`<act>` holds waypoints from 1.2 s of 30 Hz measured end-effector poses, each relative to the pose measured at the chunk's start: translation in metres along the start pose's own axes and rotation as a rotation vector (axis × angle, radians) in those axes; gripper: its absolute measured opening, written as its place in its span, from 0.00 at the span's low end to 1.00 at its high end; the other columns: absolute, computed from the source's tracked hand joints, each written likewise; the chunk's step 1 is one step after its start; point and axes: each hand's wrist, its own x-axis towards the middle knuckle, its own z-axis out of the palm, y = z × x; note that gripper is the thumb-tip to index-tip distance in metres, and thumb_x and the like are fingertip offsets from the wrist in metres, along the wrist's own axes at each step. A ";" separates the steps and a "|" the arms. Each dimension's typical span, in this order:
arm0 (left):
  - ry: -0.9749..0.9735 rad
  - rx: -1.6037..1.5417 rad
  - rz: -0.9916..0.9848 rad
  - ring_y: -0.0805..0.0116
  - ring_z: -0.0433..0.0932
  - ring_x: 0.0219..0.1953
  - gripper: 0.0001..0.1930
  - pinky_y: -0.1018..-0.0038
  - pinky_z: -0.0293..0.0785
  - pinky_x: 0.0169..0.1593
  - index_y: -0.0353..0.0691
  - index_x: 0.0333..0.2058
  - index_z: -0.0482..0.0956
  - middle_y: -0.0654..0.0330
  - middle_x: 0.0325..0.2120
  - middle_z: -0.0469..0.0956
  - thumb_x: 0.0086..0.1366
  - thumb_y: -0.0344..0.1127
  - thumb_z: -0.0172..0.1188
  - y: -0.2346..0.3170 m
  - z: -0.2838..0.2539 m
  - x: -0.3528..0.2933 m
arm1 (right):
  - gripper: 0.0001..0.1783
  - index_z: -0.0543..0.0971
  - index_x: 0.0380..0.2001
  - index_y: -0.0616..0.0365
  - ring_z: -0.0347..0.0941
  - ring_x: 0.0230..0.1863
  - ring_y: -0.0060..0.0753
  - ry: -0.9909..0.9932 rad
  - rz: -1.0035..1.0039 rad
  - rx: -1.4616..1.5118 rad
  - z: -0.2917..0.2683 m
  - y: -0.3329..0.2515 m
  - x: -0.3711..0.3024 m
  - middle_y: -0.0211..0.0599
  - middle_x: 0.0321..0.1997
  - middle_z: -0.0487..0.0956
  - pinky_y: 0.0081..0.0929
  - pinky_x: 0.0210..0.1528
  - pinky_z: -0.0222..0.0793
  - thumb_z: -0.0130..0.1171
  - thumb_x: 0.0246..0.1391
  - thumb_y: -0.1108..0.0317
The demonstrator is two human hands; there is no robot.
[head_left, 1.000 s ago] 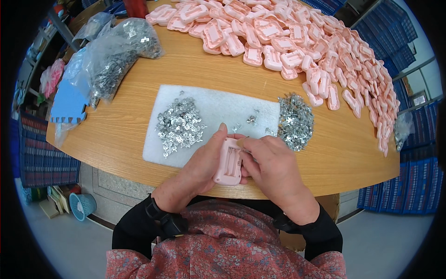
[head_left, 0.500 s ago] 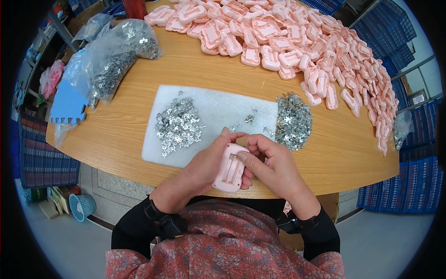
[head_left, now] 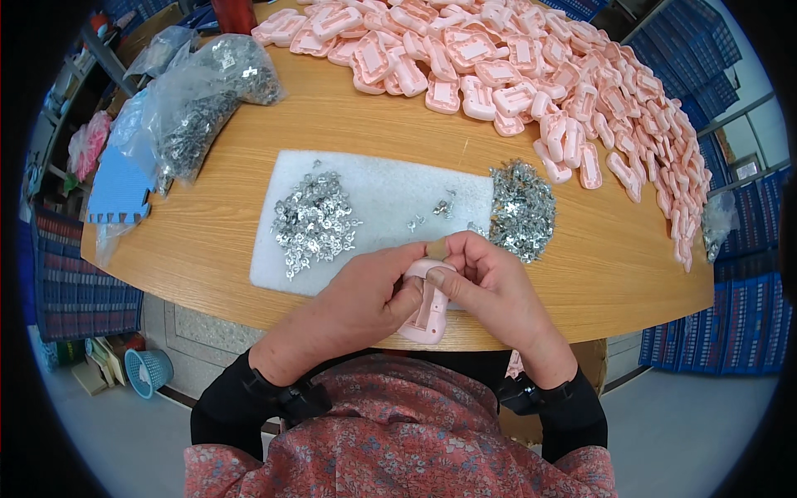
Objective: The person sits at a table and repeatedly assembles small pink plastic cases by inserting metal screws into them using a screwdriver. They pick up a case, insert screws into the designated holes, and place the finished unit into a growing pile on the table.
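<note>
A pale pink plastic housing (head_left: pixel 429 319) with a long battery recess is held between my two hands over the table's near edge. My left hand (head_left: pixel 374 286) grips its left side, the thumb bent into the recess. At the upper right, my right hand (head_left: pixel 494 286) pinches the housing's end, its thumb lying over the rim. Whether a small metal piece is under the fingertips cannot be seen. Beyond my hands lies a white foam sheet (head_left: pixel 382 187) bearing a heap of small silvery metal contacts (head_left: pixel 315 220). Another pile of metal contacts (head_left: pixel 523 212) sits by its right edge.
A large heap of pink housings (head_left: pixel 498 70) spreads across the far and right side of the wooden table (head_left: pixel 191 241). At the left are clear bags of metal parts (head_left: pixel 195 124) and a blue foam mat (head_left: pixel 120 195). A blue basket (head_left: pixel 148 371) stands on the floor.
My left thumb has moved from beyond the housing's top end down into its recess. The housing has shifted slightly right and turned, and my left hand now covers more of it.
</note>
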 end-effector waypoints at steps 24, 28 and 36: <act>0.072 -1.255 -0.239 0.75 0.65 0.27 0.19 0.74 0.64 0.33 0.37 0.54 0.70 0.65 0.29 0.67 0.74 0.45 0.51 -0.016 0.010 -0.002 | 0.15 0.73 0.45 0.59 0.76 0.44 0.47 0.123 -0.612 -0.476 0.024 0.001 -0.007 0.44 0.42 0.78 0.38 0.49 0.69 0.60 0.54 0.74; 0.250 -0.959 -0.233 0.78 0.66 0.28 0.19 0.77 0.65 0.34 0.36 0.56 0.68 0.67 0.31 0.69 0.75 0.42 0.47 -0.011 0.018 0.004 | 0.24 0.73 0.48 0.59 0.74 0.46 0.46 0.125 -0.645 -0.559 0.022 0.001 -0.007 0.43 0.43 0.77 0.40 0.49 0.64 0.67 0.47 0.69; 0.257 -0.923 -0.092 0.72 0.74 0.44 0.20 0.75 0.72 0.48 0.39 0.61 0.62 0.59 0.44 0.75 0.76 0.41 0.41 -0.012 0.038 0.018 | 0.35 0.69 0.56 0.63 0.73 0.50 0.39 0.323 -0.542 -0.517 0.019 0.021 -0.013 0.41 0.47 0.77 0.37 0.51 0.65 0.70 0.45 0.65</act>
